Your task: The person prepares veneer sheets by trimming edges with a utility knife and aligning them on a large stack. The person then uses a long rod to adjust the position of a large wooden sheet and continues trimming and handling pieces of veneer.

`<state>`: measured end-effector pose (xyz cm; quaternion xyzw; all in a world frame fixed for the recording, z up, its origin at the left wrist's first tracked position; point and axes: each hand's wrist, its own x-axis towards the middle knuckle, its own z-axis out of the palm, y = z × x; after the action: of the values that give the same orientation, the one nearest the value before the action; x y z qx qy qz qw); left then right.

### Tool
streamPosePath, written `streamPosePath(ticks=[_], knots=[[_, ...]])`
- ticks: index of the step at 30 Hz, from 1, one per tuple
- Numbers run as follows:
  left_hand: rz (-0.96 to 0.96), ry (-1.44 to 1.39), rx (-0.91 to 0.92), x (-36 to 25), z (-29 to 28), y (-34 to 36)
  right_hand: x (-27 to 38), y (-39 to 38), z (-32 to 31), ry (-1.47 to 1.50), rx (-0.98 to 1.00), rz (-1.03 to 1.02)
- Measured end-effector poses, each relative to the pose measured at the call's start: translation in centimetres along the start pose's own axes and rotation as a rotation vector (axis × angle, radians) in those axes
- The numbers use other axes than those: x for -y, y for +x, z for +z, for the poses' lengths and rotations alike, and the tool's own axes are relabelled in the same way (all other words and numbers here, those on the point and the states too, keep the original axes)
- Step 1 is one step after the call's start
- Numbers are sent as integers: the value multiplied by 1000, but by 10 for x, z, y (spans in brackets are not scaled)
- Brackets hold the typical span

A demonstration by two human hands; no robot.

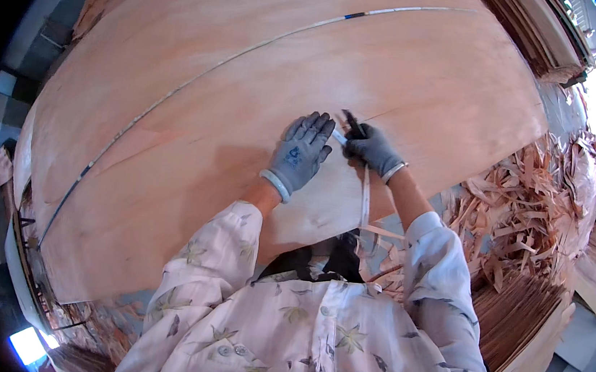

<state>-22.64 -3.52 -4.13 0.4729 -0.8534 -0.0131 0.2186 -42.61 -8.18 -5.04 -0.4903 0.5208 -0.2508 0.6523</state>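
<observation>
A large sheet of pale wood veneer (231,128) lies in front of me. My left hand (299,155), in a grey glove, lies flat on it with the fingers stretched out, its tips close to a short white strip (339,137). Beside it my right hand (376,153), also gloved in grey, is closed around a narrow black tool (353,124); the glove hides part of it, and its kind is unclear. From below the right hand a pale narrow strip (365,200) hangs toward the sheet's near edge.
Across the sheet runs a long thin rod or cord (212,69) with dark bands. Torn veneer scraps (521,209) are heaped at the right, by a stack of brown sheets (516,325). More stacked veneer (535,37) stands at the far right.
</observation>
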Motion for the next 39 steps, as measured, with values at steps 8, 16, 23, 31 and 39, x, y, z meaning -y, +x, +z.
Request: streamPosePath(ticks=[8,16,23,31,39], knots=[[-90,85,267,-15,-1,13,17,-44,-9,-184,32,84],[-99,156,339,-26,-8,35,37,-42,-92,139,131,-42],[-15,25,86,-57,61,121,29,16,-144,-264,35,-114],[-52,148,345,-74,61,151,27,-6,-146,-141,-132,96],[-51,204,338,-63,60,142,26,-87,-130,-129,177,89]])
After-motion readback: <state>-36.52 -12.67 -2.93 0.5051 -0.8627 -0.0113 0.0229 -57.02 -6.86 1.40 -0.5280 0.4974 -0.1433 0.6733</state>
